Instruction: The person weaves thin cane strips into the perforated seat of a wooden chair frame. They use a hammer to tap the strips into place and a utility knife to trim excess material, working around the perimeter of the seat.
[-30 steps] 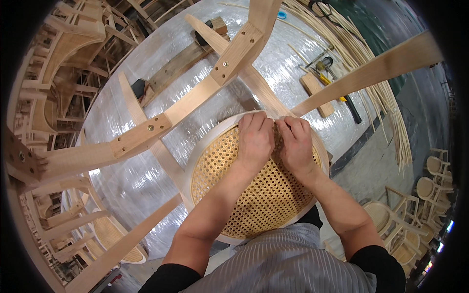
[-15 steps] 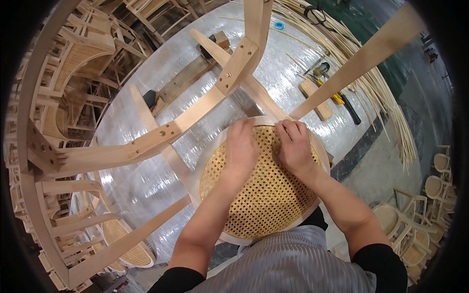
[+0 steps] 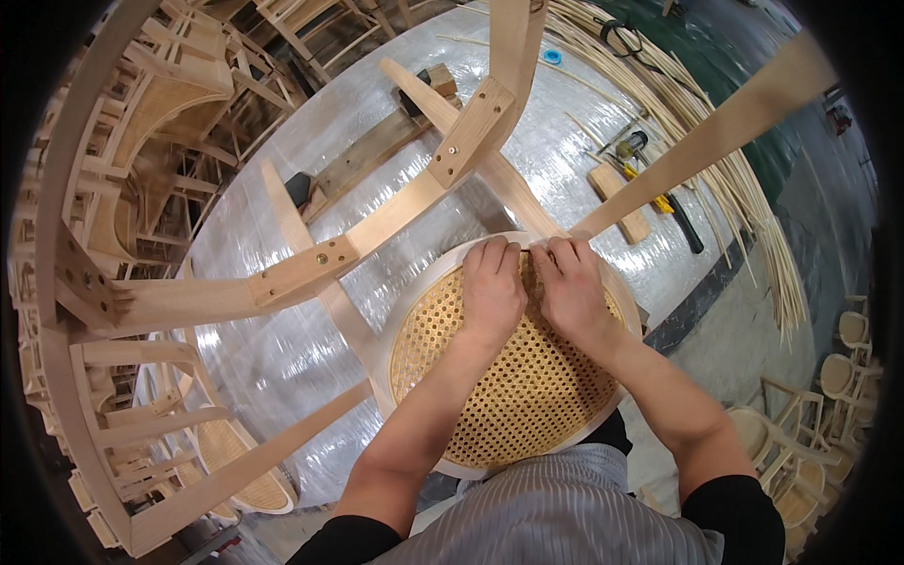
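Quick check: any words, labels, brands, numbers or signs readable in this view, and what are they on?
None can be read.
No lettering shows on the woven cane seat, the pale wooden chair frame or the wooden block.
Any marks on the yellow-and-black tool are too small to tell.

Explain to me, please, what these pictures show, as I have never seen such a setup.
There is no machine: a person works with two bare hands. Every picture comes from a wide fisheye camera on their head, looking down, so straight edges bend. The left hand and right hand touch the far edge of a round, golden woven cane seat with a pale rim; whether they hold anything is hidden. On the table covered in shiny clear film lie long, thin, pale strips, a brown wooden block and a yellow and black tool.
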{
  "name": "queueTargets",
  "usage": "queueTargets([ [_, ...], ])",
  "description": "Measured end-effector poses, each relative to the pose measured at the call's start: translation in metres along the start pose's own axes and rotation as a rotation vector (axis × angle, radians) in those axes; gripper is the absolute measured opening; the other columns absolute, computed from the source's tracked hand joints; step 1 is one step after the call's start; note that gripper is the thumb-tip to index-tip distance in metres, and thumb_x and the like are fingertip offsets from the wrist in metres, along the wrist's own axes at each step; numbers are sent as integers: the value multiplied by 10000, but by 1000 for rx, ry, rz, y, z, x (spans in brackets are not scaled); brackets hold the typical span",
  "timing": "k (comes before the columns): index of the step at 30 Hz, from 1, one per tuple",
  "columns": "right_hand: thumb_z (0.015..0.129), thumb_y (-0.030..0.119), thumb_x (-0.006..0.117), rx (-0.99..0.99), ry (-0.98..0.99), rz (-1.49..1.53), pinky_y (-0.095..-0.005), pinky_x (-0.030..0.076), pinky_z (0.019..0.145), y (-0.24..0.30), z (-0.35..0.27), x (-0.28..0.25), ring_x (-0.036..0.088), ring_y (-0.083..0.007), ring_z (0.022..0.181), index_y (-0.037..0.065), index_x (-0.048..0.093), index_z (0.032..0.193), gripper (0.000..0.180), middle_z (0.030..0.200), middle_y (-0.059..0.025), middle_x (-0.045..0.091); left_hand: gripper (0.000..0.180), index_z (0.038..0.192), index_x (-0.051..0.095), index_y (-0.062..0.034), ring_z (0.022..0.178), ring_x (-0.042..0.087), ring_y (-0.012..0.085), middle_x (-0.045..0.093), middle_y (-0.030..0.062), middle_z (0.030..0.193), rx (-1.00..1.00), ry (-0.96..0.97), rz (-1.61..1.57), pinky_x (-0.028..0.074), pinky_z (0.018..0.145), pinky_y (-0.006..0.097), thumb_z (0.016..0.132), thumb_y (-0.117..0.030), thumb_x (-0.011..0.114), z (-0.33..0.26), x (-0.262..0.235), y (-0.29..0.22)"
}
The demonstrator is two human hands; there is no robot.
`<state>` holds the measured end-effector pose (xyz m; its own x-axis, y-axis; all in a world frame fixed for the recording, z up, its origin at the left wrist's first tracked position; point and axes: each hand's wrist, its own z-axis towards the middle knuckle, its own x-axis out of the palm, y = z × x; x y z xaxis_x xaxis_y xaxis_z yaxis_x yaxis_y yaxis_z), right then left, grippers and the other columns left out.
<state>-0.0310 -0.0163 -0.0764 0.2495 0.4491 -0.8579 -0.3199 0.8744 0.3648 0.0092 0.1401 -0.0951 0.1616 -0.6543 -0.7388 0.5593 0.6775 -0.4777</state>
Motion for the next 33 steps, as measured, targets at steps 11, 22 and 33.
queueTargets([
  [11, 767, 98, 722, -44, -31, 46, -473, 475, 1029, 1, 11, 18, 588, -368, 1165, -78, 710, 1226, 493, 1258, -164, 647, 285, 1107, 731, 2, 1059, 636, 373, 681, 164, 1169, -38, -83, -21, 518, 969, 472, 830, -4, 664, 0, 8, 3],
  [22, 775, 68, 714, -42, -43, 49, -457, 489, 999, 0, 6, 20, 587, -365, 1141, -73, 706, 1232, 478, 1236, -149, 654, 300, 1118, 726, 8, 1087, 621, 372, 672, 165, 1182, -60, -78, -38, 514, 980, 471, 824, -3, 670, -1, 5, -2],
  [33, 780, 60, 723, -40, -42, 85, -487, 477, 1007, 1, 10, 16, 584, -363, 1155, -49, 711, 1223, 456, 1226, -144, 653, 385, 1205, 700, 11, 1133, 608, 399, 667, 189, 1207, -109, -15, -42, 493, 1030, 495, 826, 21, 636, -3, -10, -4],
])
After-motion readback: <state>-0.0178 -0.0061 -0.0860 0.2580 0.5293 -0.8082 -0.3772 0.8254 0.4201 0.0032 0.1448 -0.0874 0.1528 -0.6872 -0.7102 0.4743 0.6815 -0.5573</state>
